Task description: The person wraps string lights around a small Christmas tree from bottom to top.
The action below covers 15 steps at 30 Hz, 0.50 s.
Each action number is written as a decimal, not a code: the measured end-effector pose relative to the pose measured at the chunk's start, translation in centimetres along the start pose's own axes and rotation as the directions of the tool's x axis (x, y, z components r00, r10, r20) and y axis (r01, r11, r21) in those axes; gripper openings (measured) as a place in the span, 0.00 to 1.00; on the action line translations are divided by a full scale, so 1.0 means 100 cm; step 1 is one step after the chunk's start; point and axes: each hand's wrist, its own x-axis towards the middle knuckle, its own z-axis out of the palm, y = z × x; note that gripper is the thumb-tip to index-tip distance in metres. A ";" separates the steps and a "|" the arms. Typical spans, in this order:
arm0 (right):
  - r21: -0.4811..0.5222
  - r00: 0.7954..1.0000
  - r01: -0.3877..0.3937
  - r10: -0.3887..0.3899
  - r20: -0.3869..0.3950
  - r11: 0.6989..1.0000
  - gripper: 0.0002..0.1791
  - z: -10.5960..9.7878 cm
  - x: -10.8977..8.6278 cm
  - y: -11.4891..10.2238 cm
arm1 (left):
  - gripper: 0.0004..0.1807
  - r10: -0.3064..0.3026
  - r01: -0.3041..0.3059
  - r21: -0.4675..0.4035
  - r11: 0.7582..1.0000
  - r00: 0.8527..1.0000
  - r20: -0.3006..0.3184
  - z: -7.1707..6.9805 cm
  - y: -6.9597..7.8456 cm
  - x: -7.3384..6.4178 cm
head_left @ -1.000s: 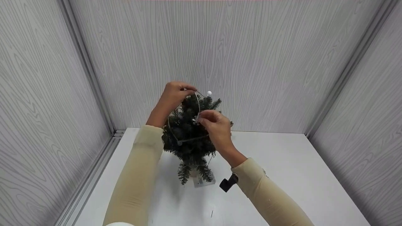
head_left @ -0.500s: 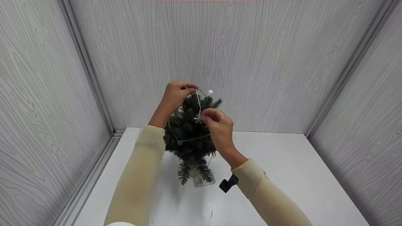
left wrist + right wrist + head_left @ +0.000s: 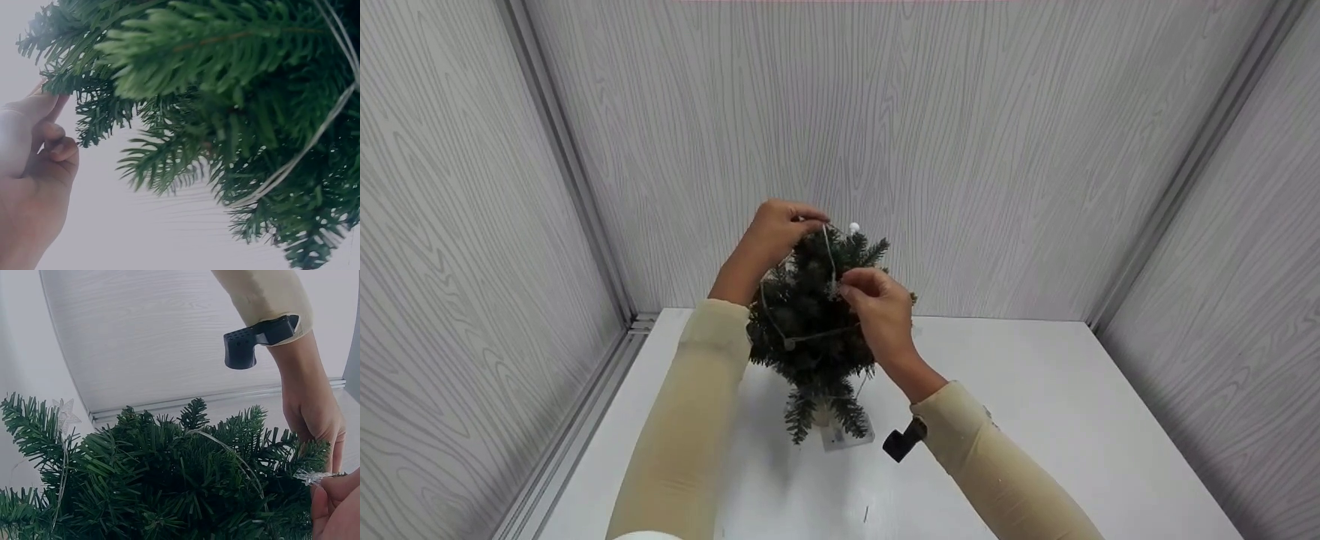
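Note:
A small artificial Christmas tree (image 3: 802, 300) stands upright, wrapped with a thin string of lights (image 3: 829, 247). At the treetop my left hand (image 3: 780, 229) pinches the light wire between thumb and fingers; branches hide its fingertips in the left wrist view. Lower and to the right, my right hand (image 3: 881, 307) pinches a clear snowflake-shaped light (image 3: 309, 477) between thumb and forefinger, against the front of the tree. The wire runs from the left fingertips down to this snowflake. A white ball (image 3: 854, 227) shows at the very top.
A clear star-shaped light (image 3: 67, 415) sits on a branch in the right wrist view. At the tree's foot lies a clear box (image 3: 847, 439) on the white table (image 3: 1005, 405). Grey wood-patterned panels (image 3: 840, 112) enclose the back and sides.
Both hands rose slightly, then came down a little and to the left with the wire and snowflake. The white ball at the top shifted slightly with the wire.

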 end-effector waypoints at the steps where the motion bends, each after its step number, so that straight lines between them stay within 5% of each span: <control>1: 0.005 1.000 -0.009 0.009 0.002 1.000 0.07 0.000 0.001 0.000 | 0.12 -0.004 0.004 0.010 1.000 1.000 0.013 -0.001 0.001 0.000; 15: 0.022 0.999 -0.030 0.029 0.022 0.999 0.11 -0.005 0.003 -0.001 | 0.16 -0.043 0.042 0.010 0.999 0.991 0.124 -0.012 0.008 0.002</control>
